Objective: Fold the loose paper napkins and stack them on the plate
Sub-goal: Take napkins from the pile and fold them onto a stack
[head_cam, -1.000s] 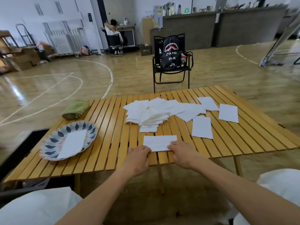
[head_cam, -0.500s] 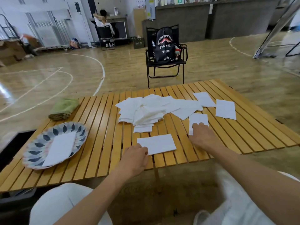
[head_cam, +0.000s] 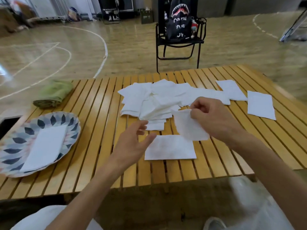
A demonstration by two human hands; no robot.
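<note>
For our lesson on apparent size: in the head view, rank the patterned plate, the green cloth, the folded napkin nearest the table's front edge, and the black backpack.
1. Patterned plate
2. Folded napkin
3. Green cloth and black backpack: look alike; the backpack stands farther away, so unranked.

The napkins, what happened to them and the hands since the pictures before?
The right hand left the folded napkin near the table's edge, reached right to a flat napkin and now pinches it in its fingers, lifted. The left hand let go too and hovers open. The folded napkin, pile, and plate with its napkin stayed put.
</note>
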